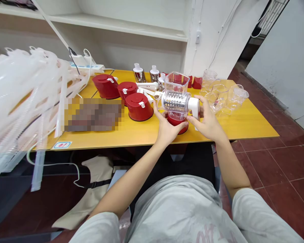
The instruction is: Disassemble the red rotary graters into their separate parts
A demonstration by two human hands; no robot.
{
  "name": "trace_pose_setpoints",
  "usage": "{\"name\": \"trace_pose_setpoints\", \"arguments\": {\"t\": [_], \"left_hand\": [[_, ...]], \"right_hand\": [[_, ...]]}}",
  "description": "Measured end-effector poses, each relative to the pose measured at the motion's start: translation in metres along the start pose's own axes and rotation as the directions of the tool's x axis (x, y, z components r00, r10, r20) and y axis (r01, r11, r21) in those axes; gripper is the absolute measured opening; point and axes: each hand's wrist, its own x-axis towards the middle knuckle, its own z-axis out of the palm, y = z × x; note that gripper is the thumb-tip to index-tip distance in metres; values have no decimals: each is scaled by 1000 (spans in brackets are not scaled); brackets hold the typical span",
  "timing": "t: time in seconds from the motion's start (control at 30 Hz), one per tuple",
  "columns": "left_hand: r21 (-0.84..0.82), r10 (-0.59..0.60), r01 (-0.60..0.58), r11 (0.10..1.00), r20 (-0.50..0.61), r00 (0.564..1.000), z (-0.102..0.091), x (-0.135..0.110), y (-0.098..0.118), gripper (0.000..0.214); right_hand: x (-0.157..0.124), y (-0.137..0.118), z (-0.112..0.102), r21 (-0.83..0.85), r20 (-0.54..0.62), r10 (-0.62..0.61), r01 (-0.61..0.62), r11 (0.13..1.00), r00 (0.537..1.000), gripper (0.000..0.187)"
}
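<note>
Both my hands hold an assembled rotary drum grater above the yellow table. It has a transparent square hopper on top, a perforated steel drum in a white frame, and a red base resting on the tabletop. My left hand wraps the lower near side, just above the base. My right hand grips the white end of the drum housing from the right, and its fingers hide part of that end.
Three red upturned containers stand left of the grater, with steel drums and white parts behind them. Transparent hoppers crowd the right. A pixelated patch and bundled white plastic occupy the left.
</note>
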Motion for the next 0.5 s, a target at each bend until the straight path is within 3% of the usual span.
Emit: {"name": "trace_pose_setpoints", "arguments": {"t": [0.13, 0.23, 0.3, 0.4, 0.5], "left_hand": [[-4, -31, 31, 1000, -1, 1000, 3, 0, 4, 161], [-29, -78, 78, 997, 17, 997, 0, 4, 3, 158], [-36, -104, 105, 994, 34, 994, -4, 6, -1, 152], [-3, -120, 120, 993, -3, 993, -8, 8, -10, 138], [21, -104, 105, 994, -42, 994, -9, 5, -14, 118]], "right_hand": [[-13, 2, -11, -20, 126, 36, -34, 999, 991, 101], [-20, 0, -25, -99, 226, 120, -100, 990, 967, 103], [-24, -1, -35, -187, 313, 198, -144, 972, 929, 92], [-27, -2, -42, -385, 453, 301, -121, 915, 839, 49], [-27, -8, -39, -490, 495, 365, -93, 867, 788, 23]]}}
